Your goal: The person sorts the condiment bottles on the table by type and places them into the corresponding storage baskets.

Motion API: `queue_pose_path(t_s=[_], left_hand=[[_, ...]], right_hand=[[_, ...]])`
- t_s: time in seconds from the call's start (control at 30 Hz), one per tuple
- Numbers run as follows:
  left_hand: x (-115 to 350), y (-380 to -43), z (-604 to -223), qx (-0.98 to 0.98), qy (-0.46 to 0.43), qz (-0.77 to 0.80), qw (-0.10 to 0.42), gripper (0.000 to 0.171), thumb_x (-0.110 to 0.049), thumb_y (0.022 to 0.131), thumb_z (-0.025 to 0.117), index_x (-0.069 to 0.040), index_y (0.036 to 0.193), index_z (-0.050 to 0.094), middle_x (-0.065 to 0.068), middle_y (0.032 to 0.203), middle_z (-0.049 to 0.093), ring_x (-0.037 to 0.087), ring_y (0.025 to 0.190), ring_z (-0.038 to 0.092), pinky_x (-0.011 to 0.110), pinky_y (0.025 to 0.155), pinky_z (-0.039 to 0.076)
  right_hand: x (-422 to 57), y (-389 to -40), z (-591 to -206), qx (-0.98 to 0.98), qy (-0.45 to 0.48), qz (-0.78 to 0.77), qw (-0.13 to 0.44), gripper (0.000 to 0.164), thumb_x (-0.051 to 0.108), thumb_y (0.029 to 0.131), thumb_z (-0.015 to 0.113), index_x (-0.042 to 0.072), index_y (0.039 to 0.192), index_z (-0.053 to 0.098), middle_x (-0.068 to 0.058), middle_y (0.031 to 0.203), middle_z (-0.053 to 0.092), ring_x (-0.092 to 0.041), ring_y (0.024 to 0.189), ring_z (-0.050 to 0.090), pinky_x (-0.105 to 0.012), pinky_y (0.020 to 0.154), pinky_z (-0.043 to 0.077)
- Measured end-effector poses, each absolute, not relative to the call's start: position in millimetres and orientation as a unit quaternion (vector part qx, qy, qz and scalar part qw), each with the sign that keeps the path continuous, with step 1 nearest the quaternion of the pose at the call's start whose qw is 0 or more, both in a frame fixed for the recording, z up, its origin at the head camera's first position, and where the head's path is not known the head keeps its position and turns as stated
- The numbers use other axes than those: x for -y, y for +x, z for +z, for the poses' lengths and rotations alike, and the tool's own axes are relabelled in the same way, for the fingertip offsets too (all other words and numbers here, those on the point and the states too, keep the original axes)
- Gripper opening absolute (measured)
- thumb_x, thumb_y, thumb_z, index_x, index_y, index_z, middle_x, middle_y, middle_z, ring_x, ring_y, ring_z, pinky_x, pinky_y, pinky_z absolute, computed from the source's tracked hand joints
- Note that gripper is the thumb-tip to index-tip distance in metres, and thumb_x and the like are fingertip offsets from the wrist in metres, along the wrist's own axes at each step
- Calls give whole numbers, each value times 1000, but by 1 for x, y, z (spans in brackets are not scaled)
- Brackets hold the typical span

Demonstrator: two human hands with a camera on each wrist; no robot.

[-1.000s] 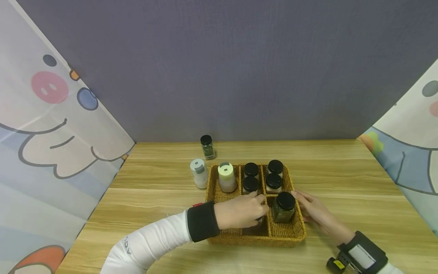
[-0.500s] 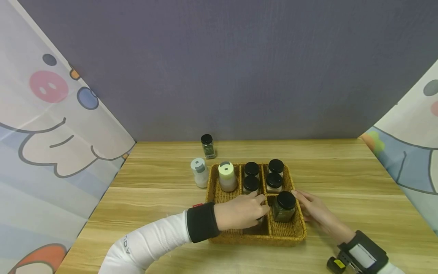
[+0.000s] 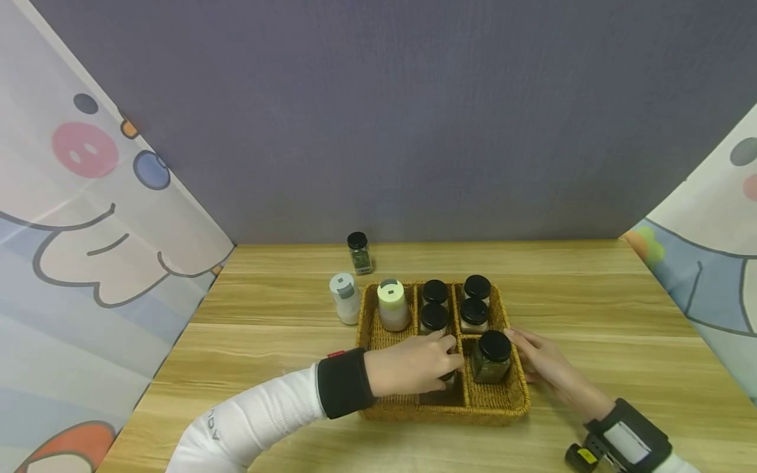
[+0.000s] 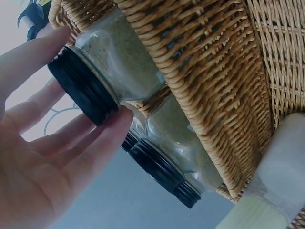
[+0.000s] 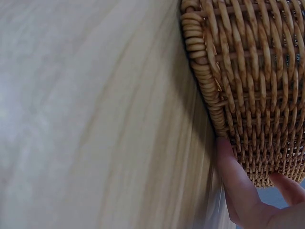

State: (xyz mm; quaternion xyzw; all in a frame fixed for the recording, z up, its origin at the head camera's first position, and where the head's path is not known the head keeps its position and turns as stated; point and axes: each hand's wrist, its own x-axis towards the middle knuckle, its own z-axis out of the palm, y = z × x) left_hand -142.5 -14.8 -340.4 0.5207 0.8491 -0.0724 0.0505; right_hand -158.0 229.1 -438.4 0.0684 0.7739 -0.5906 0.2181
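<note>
My left hand [image 3: 411, 364] reaches into the middle front section of the wicker basket [image 3: 440, 411]. In the left wrist view, its thumb and fingers hold the black lid of a glass spice jar [image 4: 82, 86] filled with pale greenish contents. The jar stands in its section, mostly hidden by the hand in the head view. My right hand [image 3: 547, 364] rests against the basket's right outer side. In the right wrist view, its extended fingers [image 5: 236, 183] touch the woven wall. Right of the divider stands a larger black-lidded jar [image 3: 491, 358] with dark green contents.
Behind, two black-lidded jars stand in the middle section, near one jar [image 3: 434, 317], and two more in the back right section, near another [image 3: 474, 314]. A yellow-topped shaker [image 3: 393, 305] occupies the left section. Outside are a white-topped shaker [image 3: 345, 299] and a small herb jar [image 3: 360, 255].
My left hand and forearm have shifted very slightly left, still at the jar. The right hand and the basket have stayed where they were.
</note>
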Motion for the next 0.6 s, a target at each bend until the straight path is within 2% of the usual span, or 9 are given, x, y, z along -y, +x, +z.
queue_pose_path(t_s=[0.13,0.37,0.6], left_hand=[[18,-143,-339,-846,529,-50,46,38,-34,80,64,-16,112,57,1,104,52,14,96,53,13,79,44],[26,-146,-335,-842,539,-29,-5,37,-38,78,64,-17,108,59,-2,97,53,8,81,49,11,69,41],[40,-152,-322,-857,515,16,-13,32,-36,81,62,-17,107,60,1,101,54,12,88,52,15,76,43]], right_hand=[[-229,-158,-438,-777,68,-587,217,74,46,90,42,-5,138,17,-34,134,24,-33,107,49,-37,73,52],[-229,-159,-438,-781,67,-582,218,74,46,90,42,-5,138,18,-33,135,23,-31,106,49,-35,73,52],[-229,-159,-438,-777,67,-586,220,75,46,90,42,-5,138,17,-34,135,23,-31,106,49,-37,73,52]])
